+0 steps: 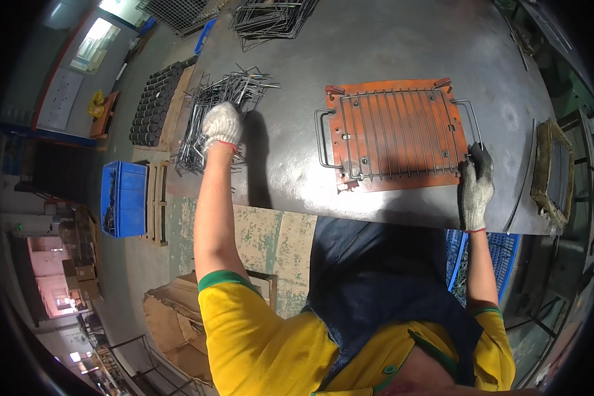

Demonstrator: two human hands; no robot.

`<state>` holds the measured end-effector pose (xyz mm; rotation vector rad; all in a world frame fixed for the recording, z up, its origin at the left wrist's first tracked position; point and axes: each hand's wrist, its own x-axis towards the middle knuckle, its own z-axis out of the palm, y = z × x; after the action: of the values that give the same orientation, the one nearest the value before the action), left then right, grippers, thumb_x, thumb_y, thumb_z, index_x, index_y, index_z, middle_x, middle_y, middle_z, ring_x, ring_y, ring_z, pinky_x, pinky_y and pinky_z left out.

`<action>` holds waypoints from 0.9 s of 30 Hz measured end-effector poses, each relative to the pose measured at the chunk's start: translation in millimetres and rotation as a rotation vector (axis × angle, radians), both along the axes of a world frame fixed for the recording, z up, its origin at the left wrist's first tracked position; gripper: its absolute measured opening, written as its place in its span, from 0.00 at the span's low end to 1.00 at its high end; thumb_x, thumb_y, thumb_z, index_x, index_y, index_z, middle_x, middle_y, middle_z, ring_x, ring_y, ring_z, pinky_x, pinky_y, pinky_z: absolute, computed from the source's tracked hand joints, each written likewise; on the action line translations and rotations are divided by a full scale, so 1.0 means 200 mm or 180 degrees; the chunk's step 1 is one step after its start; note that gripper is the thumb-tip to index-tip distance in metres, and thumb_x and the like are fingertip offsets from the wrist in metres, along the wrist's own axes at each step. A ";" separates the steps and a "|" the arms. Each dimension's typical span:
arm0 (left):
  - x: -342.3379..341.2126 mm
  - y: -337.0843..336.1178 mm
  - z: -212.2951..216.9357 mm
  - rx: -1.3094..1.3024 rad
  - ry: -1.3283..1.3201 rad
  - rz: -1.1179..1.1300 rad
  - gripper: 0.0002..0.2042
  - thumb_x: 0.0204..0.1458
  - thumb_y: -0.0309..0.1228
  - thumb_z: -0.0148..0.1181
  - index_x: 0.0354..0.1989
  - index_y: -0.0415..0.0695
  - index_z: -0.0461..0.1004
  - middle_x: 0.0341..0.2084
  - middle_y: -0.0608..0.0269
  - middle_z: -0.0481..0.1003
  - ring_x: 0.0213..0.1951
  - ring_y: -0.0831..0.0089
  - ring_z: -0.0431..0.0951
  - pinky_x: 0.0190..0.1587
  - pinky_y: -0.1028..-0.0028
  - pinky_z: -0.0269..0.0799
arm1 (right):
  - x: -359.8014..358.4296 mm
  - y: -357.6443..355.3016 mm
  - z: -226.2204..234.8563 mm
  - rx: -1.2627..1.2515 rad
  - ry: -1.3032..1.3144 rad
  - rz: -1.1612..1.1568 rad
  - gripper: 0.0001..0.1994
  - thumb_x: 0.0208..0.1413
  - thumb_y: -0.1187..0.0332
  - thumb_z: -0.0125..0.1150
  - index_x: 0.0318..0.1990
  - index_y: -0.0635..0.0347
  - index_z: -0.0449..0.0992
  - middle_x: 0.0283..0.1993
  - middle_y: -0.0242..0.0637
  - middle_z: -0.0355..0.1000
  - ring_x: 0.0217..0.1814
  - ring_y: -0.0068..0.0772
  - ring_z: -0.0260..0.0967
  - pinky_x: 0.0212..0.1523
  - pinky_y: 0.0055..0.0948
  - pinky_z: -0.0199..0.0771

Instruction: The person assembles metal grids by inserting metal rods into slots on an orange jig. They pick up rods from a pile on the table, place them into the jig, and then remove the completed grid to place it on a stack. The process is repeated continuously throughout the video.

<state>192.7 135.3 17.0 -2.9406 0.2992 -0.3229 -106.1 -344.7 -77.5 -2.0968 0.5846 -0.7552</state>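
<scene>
My left hand [222,125] rests on the pile of wire pieces [221,112] at far left; its grip I cannot tell. My right hand [475,185] holds the wire grid [396,132] on the orange jig plate [376,179].

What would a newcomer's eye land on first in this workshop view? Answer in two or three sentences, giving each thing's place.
First, the orange jig plate at the middle of the grey steel table, with a wire grid lying on it. The gloved right hand rests at its lower right corner. Far left, the gloved left hand reaches into a heap of loose wire rods.
</scene>
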 end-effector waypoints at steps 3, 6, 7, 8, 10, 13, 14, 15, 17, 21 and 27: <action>-0.05 0.03 0.12 -0.0340 -0.0240 0.0005 0.12 0.56 0.38 0.59 0.33 0.42 0.83 0.30 0.47 0.82 0.34 0.49 0.83 0.39 0.55 0.79 | -0.01 -0.06 0.10 0.1585 -0.0450 0.0071 0.18 0.67 0.67 0.56 0.63 0.60 0.72 0.61 0.39 0.72 0.56 0.30 0.74 0.57 0.30 0.74; -0.17 -0.15 0.33 -0.3287 0.0856 0.0584 0.12 0.60 0.38 0.61 0.38 0.42 0.83 0.27 0.56 0.82 0.27 0.67 0.82 0.31 0.68 0.78 | -0.06 -0.07 0.27 0.0268 -0.0860 -0.0276 0.16 0.69 0.67 0.54 0.58 0.64 0.75 0.50 0.39 0.78 0.45 0.25 0.75 0.49 0.26 0.75; -0.21 -0.21 0.32 -0.4333 0.1322 0.0115 0.12 0.61 0.37 0.61 0.41 0.41 0.82 0.28 0.59 0.81 0.26 0.73 0.79 0.29 0.74 0.75 | -0.07 0.02 0.35 0.1056 -0.0713 -0.0153 0.14 0.67 0.68 0.56 0.55 0.65 0.77 0.45 0.35 0.79 0.43 0.25 0.75 0.47 0.26 0.75; -0.27 -0.28 0.30 -0.5343 0.1774 -0.0342 0.12 0.62 0.36 0.60 0.45 0.41 0.81 0.29 0.61 0.81 0.26 0.79 0.77 0.26 0.79 0.72 | -0.06 0.14 0.48 0.1554 -0.0125 0.0126 0.14 0.65 0.67 0.58 0.53 0.62 0.78 0.43 0.36 0.80 0.42 0.29 0.77 0.44 0.27 0.76; -0.46 -0.57 0.26 -0.5356 0.2053 -0.0089 0.16 0.63 0.37 0.60 0.48 0.34 0.79 0.33 0.58 0.81 0.27 0.76 0.78 0.29 0.77 0.75 | -0.02 0.25 0.34 0.0185 0.0279 0.1399 0.20 0.53 0.68 0.65 0.55 0.60 0.77 0.47 0.42 0.78 0.37 0.31 0.78 0.39 0.27 0.79; -0.81 -0.94 0.25 -0.6226 0.3179 0.0210 0.12 0.63 0.31 0.57 0.45 0.33 0.76 0.32 0.50 0.80 0.30 0.67 0.82 0.34 0.71 0.80 | 0.06 0.58 0.40 0.2190 0.0751 0.2064 0.27 0.57 0.66 0.65 0.64 0.60 0.68 0.40 0.36 0.74 0.34 0.24 0.77 0.31 0.25 0.79; -0.83 -1.01 0.19 -0.6178 0.3190 0.0412 0.11 0.63 0.31 0.57 0.43 0.33 0.76 0.32 0.51 0.80 0.30 0.66 0.83 0.33 0.69 0.80 | 0.07 0.61 0.36 0.1926 0.0647 0.2123 0.24 0.59 0.63 0.64 0.62 0.60 0.70 0.40 0.36 0.75 0.34 0.24 0.78 0.32 0.26 0.80; -0.83 -1.02 0.11 -0.6020 0.3342 0.0424 0.11 0.63 0.31 0.57 0.42 0.33 0.76 0.33 0.52 0.80 0.31 0.66 0.83 0.33 0.69 0.80 | 0.08 0.64 0.31 0.1664 0.0541 0.2144 0.21 0.62 0.60 0.62 0.60 0.59 0.72 0.40 0.36 0.76 0.33 0.24 0.78 0.32 0.26 0.80; -0.80 -1.00 0.00 -0.5671 0.3469 0.0321 0.11 0.63 0.31 0.57 0.42 0.34 0.77 0.34 0.54 0.81 0.32 0.65 0.82 0.33 0.67 0.80 | 0.10 0.66 0.39 0.2393 0.1098 0.2018 0.20 0.63 0.59 0.62 0.57 0.59 0.74 0.46 0.37 0.77 0.35 0.27 0.79 0.35 0.30 0.81; -0.70 -0.91 -0.06 -0.3165 0.1669 -0.1394 0.09 0.60 0.33 0.59 0.41 0.39 0.78 0.33 0.56 0.80 0.32 0.62 0.81 0.32 0.63 0.78 | 0.18 0.67 0.20 -0.0660 0.0173 0.2237 0.15 0.61 0.65 0.59 0.54 0.56 0.77 0.54 0.36 0.76 0.45 0.34 0.79 0.41 0.34 0.83; -0.59 -0.91 -0.10 -0.1212 0.0628 -0.2224 0.17 0.57 0.40 0.59 0.50 0.44 0.79 0.48 0.54 0.80 0.54 0.54 0.76 0.59 0.57 0.66 | 0.26 0.76 0.15 -0.2127 0.0393 0.2500 0.08 0.57 0.67 0.60 0.44 0.50 0.79 0.44 0.34 0.76 0.48 0.35 0.78 0.40 0.35 0.83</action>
<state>74.0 -45.8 -2.9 -3.1228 1.4459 -0.1810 -54.5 -192.3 -47.7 -2.6932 -0.5137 -0.3726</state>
